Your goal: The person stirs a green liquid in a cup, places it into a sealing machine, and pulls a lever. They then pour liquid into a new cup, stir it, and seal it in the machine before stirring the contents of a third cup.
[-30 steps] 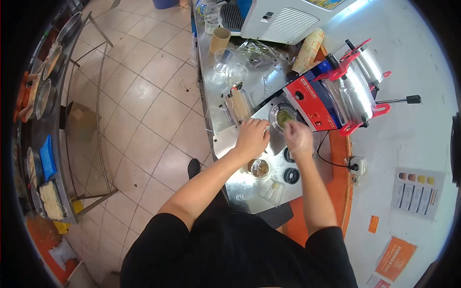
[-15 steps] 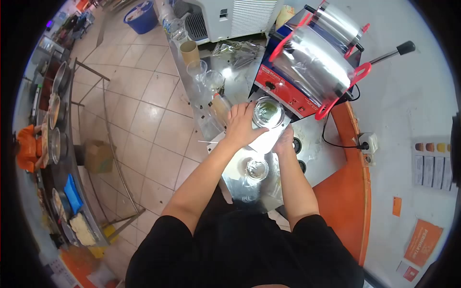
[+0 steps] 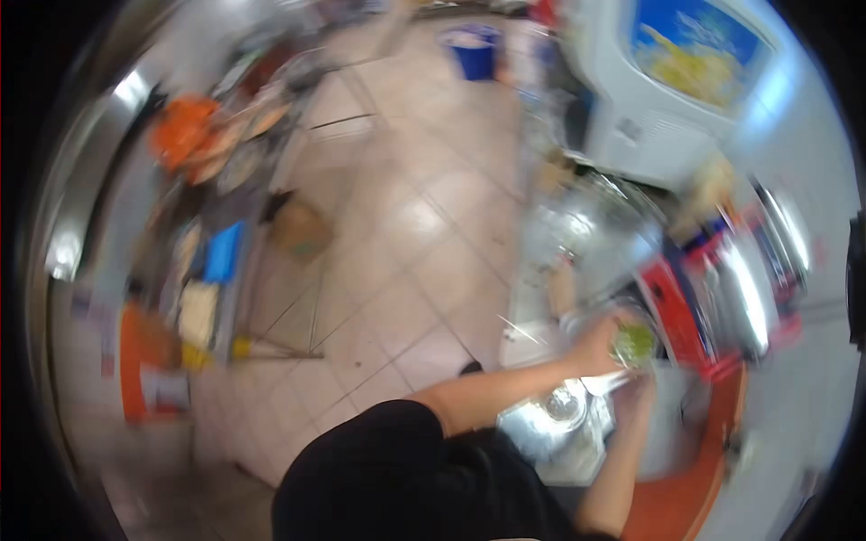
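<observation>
The view is smeared by motion. My left hand [image 3: 599,350] curls around the left side of a clear cup [image 3: 634,346] with green contents, its fingers and thumb on opposite sides of the rim. Just below the cup, my right hand [image 3: 639,391] is beside a white flat-sided thing [image 3: 606,383]; its fingers are hidden and blurred. A second clear round cup or lid [image 3: 566,406] lies on the shiny metal counter [image 3: 523,424] near my left forearm. A red-fronted machine with silver cylinders [image 3: 672,307] stands just right of the cup.
A white machine with a picture panel [image 3: 622,135] stands at the counter's far end. Clear plastic items [image 3: 600,216] lie before it. On the tiled floor [image 3: 424,270] are a blue bucket [image 3: 474,56] and a brown box [image 3: 300,227]. Shelving with a blue packet [image 3: 223,252] lines the left.
The head view has swung left, so the counter, machine and hands now appear farther right and blurred. My left hand has come closer around the green-filled cup.
</observation>
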`<state>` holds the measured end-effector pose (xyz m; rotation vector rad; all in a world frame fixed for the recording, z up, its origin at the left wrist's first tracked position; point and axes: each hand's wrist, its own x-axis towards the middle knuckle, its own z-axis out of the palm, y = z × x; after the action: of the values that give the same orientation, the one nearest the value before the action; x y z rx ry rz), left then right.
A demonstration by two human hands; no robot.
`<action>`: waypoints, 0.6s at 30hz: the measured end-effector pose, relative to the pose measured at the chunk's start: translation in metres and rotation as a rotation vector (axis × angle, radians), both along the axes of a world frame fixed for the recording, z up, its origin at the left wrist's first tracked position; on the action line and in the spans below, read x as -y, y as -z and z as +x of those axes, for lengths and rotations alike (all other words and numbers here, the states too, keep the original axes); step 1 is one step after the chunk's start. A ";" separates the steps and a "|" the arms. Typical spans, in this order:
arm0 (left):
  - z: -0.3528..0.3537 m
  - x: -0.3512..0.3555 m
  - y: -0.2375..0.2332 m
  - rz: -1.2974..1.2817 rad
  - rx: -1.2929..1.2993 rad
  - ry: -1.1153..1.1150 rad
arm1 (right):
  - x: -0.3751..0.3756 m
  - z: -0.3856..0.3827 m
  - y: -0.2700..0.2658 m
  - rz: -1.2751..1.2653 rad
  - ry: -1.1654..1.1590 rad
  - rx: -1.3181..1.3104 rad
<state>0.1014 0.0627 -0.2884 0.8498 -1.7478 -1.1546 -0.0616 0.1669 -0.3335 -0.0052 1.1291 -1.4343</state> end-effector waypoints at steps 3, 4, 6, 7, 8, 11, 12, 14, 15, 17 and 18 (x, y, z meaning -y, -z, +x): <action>0.013 -0.025 0.002 0.119 -0.153 0.030 | -0.039 -0.018 0.002 0.122 0.027 -1.070; 0.022 -0.027 -0.007 0.205 -0.183 0.099 | -0.041 -0.010 -0.028 -0.017 -0.033 -1.310; 0.048 -0.032 -0.032 0.129 -0.167 0.139 | -0.056 0.015 -0.121 -0.164 -0.072 -1.570; 0.062 -0.040 -0.044 0.077 -0.131 0.206 | -0.049 0.041 -0.177 -0.473 -0.269 -1.815; 0.074 -0.049 -0.055 0.072 -0.147 0.210 | -0.044 0.064 -0.214 -0.792 -0.484 -2.029; 0.111 -0.068 -0.080 0.024 -0.046 0.271 | -0.038 0.106 -0.251 -0.886 -0.881 -2.055; 0.120 -0.072 -0.079 0.009 -0.056 0.260 | -0.039 0.113 -0.252 -0.902 -0.882 -2.069; 0.139 -0.079 -0.073 -0.132 -0.056 0.247 | -0.042 0.126 -0.242 -0.906 -0.960 -1.941; 0.147 -0.084 -0.074 -0.148 -0.075 0.221 | -0.040 0.125 -0.241 -0.965 -1.012 -1.882; 0.165 -0.093 -0.080 -0.090 -0.033 0.204 | -0.041 0.139 -0.240 -0.942 -1.005 -1.884; 0.176 -0.098 -0.085 -0.022 0.006 0.202 | -0.042 0.149 -0.242 -0.898 -0.995 -1.884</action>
<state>0.2774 0.1611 -0.2030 0.6755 -1.8811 -1.2622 0.0870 0.2094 -0.0912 -2.5479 1.2568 -0.5293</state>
